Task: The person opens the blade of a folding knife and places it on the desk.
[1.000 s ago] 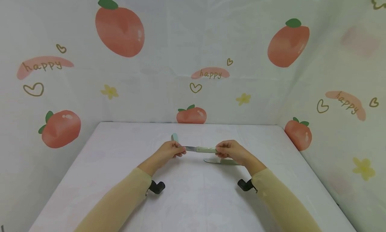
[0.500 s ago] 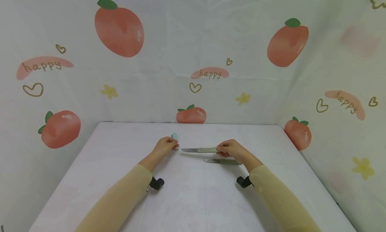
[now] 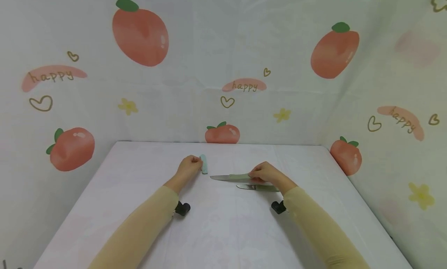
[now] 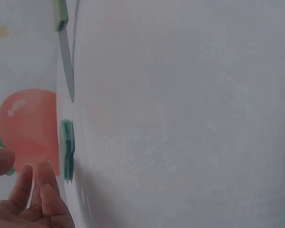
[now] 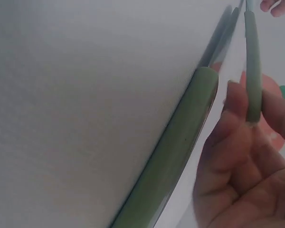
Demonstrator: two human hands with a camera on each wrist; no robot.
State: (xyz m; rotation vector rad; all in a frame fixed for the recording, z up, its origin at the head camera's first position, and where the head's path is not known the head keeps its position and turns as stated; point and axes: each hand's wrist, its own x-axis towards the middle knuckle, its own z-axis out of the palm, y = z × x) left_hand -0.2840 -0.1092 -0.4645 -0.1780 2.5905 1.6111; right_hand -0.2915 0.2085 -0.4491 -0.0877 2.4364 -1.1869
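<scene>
My right hand [image 3: 267, 174] pinches the end of a pale green knife handle [image 3: 239, 176] between thumb and fingers. That knife's blade [image 4: 66, 66] points left, just above the table. Beneath the right hand, a second knife with a darker green handle [image 5: 180, 137] lies on the table, its blade also toward the left. My left hand [image 3: 188, 168] is beside a small teal folding knife [image 3: 204, 165], which appears folded. In the left wrist view, thumb and fingers [image 4: 50, 190] are apart with nothing between them; the teal knife [image 4: 67, 151] is just beyond the fingertips.
A white-covered table [image 3: 223, 230] reaches back to a fabric backdrop [image 3: 195, 67] printed with fruit, hearts and flowers. Black wrist cameras show under both sleeves.
The left hand has let go of the held knife's blade and moved left and back, beside the teal folding knife. The right hand has lowered its knife slightly and turned it.
</scene>
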